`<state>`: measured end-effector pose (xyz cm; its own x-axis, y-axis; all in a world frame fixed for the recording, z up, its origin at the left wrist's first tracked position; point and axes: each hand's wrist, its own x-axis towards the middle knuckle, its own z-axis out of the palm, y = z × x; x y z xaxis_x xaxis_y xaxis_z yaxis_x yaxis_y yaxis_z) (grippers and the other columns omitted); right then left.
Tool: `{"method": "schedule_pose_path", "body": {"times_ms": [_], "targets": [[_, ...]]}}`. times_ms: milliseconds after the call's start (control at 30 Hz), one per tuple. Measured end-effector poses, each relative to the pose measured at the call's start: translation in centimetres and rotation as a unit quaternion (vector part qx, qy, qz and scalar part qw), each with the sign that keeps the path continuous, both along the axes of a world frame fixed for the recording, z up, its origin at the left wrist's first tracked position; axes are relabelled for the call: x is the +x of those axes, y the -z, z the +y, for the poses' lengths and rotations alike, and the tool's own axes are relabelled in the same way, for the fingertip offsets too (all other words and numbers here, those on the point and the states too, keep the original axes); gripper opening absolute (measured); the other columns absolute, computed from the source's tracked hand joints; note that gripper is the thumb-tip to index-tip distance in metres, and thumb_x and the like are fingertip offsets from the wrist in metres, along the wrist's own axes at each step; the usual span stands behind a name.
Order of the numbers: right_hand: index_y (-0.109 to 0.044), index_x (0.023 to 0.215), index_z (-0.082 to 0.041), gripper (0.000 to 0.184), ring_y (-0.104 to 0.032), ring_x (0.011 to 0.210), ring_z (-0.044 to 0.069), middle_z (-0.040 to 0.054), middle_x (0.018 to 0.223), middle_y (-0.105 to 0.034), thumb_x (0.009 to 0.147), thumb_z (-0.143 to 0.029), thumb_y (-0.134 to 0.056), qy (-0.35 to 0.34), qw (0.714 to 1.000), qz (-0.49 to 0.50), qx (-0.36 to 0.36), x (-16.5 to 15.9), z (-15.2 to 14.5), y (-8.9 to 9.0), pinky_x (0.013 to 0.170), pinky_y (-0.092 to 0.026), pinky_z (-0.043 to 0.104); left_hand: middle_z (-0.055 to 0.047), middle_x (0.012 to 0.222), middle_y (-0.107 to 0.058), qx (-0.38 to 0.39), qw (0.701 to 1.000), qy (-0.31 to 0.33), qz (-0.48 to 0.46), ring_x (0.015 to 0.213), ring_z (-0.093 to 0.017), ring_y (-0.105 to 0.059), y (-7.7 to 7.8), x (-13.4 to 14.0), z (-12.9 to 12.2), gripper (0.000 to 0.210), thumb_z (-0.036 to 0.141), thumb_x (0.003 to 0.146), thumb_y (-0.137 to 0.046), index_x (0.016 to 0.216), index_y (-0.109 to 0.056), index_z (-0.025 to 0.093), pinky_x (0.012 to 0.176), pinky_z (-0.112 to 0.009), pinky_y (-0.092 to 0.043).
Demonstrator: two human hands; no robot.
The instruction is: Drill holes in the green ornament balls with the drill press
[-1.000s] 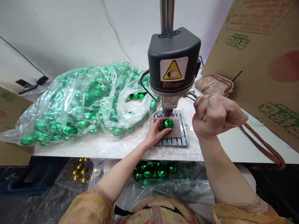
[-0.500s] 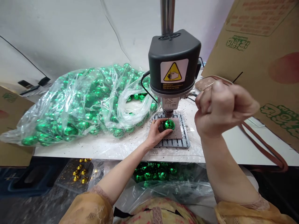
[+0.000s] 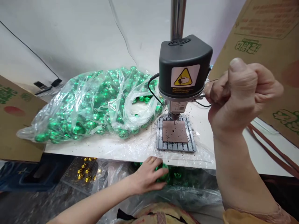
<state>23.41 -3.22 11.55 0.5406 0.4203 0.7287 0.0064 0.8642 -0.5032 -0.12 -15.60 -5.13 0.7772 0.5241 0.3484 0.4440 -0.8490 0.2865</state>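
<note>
**Ball Handling in Front of the Drill**

Position: The ball (image 3: 164, 173) is below and in front of the drill (image 3: 185, 67), past the table edge (image 3: 130, 157). More green balls (image 3: 177, 175) lie beside it, to its right.

Left hand (image 3: 149, 175): Fingers are curled around the ball, with the index finger across it. Firmness of hold cannot be told.

Right hand (image 3: 240, 96): Closed in a fist to the right of the drill, at the end of a metal lever (image 3: 201, 97). Most of this grip is hidden.

Work area: Directly under the drill, a brown pad (image 3: 179, 137) with a hole rests on a slotted base (image 3: 159, 144). Dark chips are scattered around. A bag (image 3: 77, 102) of green balls lies to the left of the drill.

Step in hand (judged): Ball transfer, away from the bit (image 3: 174, 122). Whether the ball is being taken or released cannot be told.

Next move (judged): Any move under the drill calls for a raised bit, the ball centred over the hole and fingers held to its sides.
</note>
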Motion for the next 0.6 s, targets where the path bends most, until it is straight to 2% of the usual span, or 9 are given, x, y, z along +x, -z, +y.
{"method": "schedule_pose_path", "body": {"times_ms": [67, 133, 200, 267, 333, 400, 467, 533, 600], "targets": [[-0.037, 0.050, -0.024, 0.043, -0.030, 0.033, 0.009, -0.0088, 0.039, -0.035, 0.085, -0.020, -0.062, 0.003, 1.000, 0.005, 0.009, -0.1, 0.0, 0.0, 0.038, -0.023, 0.031, -0.012, 0.104, -0.066, 0.039, 0.999, 0.011, -0.003, 0.092, -0.027, -0.062, -0.5, -1.3, -0.1, 0.055, 0.052, 0.080, -0.078, 0.118, -0.057, 0.018, 0.078, -0.039, -0.051], [-0.038, 0.050, -0.024, 0.042, -0.030, 0.033, 0.008, -0.0087, 0.039, -0.034, 0.085, -0.019, -0.061, 0.001, 1.000, 0.008, 0.017, -0.2, 0.0, -0.1, 0.038, -0.024, 0.031, -0.010, 0.105, -0.068, 0.070, 0.995, -0.026, -0.068, 0.094, -0.025, -0.063, -1.3, -2.1, 2.2, 0.042, 0.048, 0.090, -0.069, 0.118, -0.057, 0.020, 0.080, -0.038, -0.051], [-0.037, 0.051, -0.024, 0.042, -0.031, 0.033, 0.008, -0.0086, 0.039, -0.033, 0.085, -0.018, -0.061, 0.004, 1.000, 0.010, 0.019, -0.3, 0.0, -0.1, 0.038, -0.024, 0.031, -0.007, 0.102, -0.069, 0.082, 0.981, -0.119, -0.131, 0.094, -0.021, -0.064, -2.4, -2.3, 7.0, 0.018, 0.027, 0.098, -0.057, 0.116, -0.059, 0.021, 0.083, -0.036, -0.051], [-0.036, 0.051, -0.024, 0.043, -0.031, 0.033, 0.009, -0.0083, 0.039, -0.033, 0.085, -0.019, -0.061, 0.008, 1.000, 0.010, 0.019, -0.3, 0.1, -0.1, 0.037, -0.023, 0.031, -0.007, 0.100, -0.068, 0.050, 0.955, -0.243, -0.162, 0.094, -0.021, -0.064, -3.5, -2.2, 13.2, 0.016, 0.017, 0.099, -0.050, 0.109, -0.062, 0.020, 0.084, -0.035, -0.051], [-0.037, 0.051, -0.024, 0.043, -0.033, 0.034, 0.009, -0.0082, 0.040, -0.033, 0.085, -0.020, -0.063, 0.007, 1.000, 0.010, 0.019, -0.2, 0.1, 0.0, 0.036, -0.023, 0.031, -0.010, 0.104, -0.067, -0.020, 0.922, -0.355, -0.152, 0.101, -0.024, -0.063, -4.3, -1.9, 19.8, 0.014, 0.016, 0.097, -0.052, 0.102, -0.065, 0.018, 0.091, -0.039, -0.050], [-0.039, 0.051, -0.024, 0.041, -0.035, 0.034, 0.009, -0.0081, 0.041, -0.033, 0.084, -0.020, -0.064, 0.001, 1.000, 0.012, 0.022, -0.1, 0.1, 0.1, 0.036, -0.025, 0.032, -0.013, 0.102, -0.068, -0.044, 0.910, -0.386, -0.144, 0.103, -0.028, -0.062, -4.6, -1.4, 25.3, 0.006, 0.018, 0.093, -0.062, 0.097, -0.066, 0.015, 0.098, -0.046, -0.047], [-0.039, 0.052, -0.024, 0.041, -0.035, 0.035, 0.009, -0.0081, 0.041, -0.033, 0.084, -0.020, -0.065, -0.003, 1.000, 0.009, 0.027, -0.1, 0.0, 0.1, 0.036, -0.025, 0.032, -0.013, 0.096, -0.069, -0.069, 0.907, -0.390, -0.142, 0.104, -0.029, -0.061, -4.1, -1.0, 29.1, 0.013, 0.023, 0.089, -0.071, 0.093, -0.065, 0.013, 0.101, -0.049, -0.044], [-0.038, 0.052, -0.023, 0.041, -0.034, 0.036, 0.008, -0.0078, 0.042, -0.034, 0.085, -0.018, -0.062, 0.002, 1.000, 0.004, 0.024, -0.2, -0.1, 0.1, 0.037, -0.025, 0.032, -0.011, 0.093, -0.070, -0.106, 0.902, -0.385, -0.165, 0.106, -0.029, -0.060, -3.3, -0.7, 31.1, 0.021, 0.030, 0.087, -0.076, 0.092, -0.064, 0.013, 0.103, -0.048, -0.042], [-0.037, 0.052, -0.022, 0.042, -0.034, 0.038, 0.006, -0.0075, 0.043, -0.035, 0.087, -0.017, -0.059, 0.011, 1.000, 0.000, 0.013, -0.4, -0.3, 0.1, 0.040, -0.026, 0.030, -0.010, 0.094, -0.071, -0.120, 0.897, -0.370, -0.209, 0.108, -0.029, -0.059, -2.4, -0.5, 31.9, 0.024, 0.033, 0.085, -0.077, 0.091, -0.063, 0.014, 0.103, -0.048, -0.043]]}}
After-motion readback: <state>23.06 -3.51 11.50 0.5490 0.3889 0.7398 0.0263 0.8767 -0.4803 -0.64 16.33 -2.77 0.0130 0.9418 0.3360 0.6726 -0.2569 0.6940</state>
